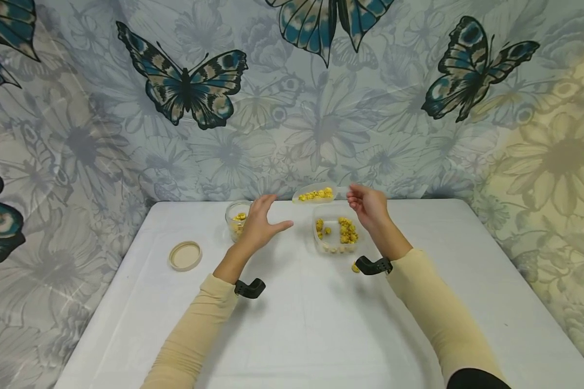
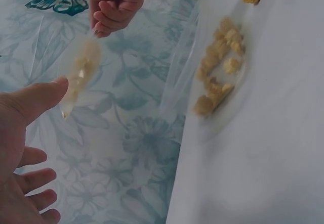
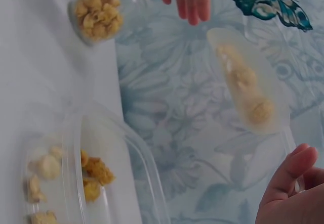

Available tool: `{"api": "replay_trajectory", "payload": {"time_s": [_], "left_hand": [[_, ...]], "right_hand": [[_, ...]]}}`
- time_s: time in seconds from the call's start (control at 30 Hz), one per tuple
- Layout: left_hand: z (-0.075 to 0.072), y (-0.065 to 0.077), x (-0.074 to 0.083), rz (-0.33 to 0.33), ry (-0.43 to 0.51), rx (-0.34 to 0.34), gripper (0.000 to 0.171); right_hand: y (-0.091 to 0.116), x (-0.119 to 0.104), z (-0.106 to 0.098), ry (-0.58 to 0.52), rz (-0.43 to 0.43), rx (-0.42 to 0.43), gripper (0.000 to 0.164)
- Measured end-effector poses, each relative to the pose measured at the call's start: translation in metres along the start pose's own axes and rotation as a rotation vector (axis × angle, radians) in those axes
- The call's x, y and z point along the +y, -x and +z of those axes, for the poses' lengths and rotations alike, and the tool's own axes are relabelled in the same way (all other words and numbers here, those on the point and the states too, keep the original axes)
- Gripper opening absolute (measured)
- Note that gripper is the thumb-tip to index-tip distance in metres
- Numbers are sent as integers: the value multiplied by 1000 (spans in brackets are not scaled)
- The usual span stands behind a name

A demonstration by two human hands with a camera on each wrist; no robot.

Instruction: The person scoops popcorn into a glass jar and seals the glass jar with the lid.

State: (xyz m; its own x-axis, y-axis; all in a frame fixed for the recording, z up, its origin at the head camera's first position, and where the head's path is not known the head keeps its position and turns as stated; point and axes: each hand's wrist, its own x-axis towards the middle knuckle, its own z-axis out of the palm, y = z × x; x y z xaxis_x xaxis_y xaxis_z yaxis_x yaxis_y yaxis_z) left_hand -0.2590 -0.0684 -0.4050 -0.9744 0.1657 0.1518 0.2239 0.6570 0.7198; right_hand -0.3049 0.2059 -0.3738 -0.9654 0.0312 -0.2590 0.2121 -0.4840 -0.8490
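My right hand (image 1: 371, 209) grips the handle of a translucent plastic scoop (image 3: 277, 92), which is raised and carries yellow popcorn (image 1: 316, 194). The scoop's bowl points left, above the far side of a clear rectangular container (image 1: 333, 227) that holds more popcorn along its sides. My left hand (image 1: 263, 224) is in the air, thumb and fingers spread, holding nothing. Beside it a clear jar (image 1: 230, 212) stands on the table with popcorn inside, partly hidden by that hand in the head view.
A round cream-rimmed lid (image 1: 185, 256) lies on the white-covered table (image 1: 302, 324) left of the jar. One loose piece of popcorn (image 1: 354, 268) lies in front of the container, near the right wrist. A butterfly-patterned cloth (image 1: 321, 119) hangs behind the table.
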Motion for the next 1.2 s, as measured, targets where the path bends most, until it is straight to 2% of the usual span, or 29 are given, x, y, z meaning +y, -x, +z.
{"api": "replay_trajectory", "payload": {"time_s": [0.37, 0.7, 1.2], "left_hand": [[-13, 6, -15, -16, 21, 83, 82], [-31, 10, -34, -32, 16, 123, 86], [-41, 12, -70, -203, 20, 99, 102]], "right_hand": [[-5, 13, 18, 10, 16, -26, 9], [-11, 25, 40, 16, 19, -27, 8], [-17, 46, 64, 80, 39, 4, 6]]}}
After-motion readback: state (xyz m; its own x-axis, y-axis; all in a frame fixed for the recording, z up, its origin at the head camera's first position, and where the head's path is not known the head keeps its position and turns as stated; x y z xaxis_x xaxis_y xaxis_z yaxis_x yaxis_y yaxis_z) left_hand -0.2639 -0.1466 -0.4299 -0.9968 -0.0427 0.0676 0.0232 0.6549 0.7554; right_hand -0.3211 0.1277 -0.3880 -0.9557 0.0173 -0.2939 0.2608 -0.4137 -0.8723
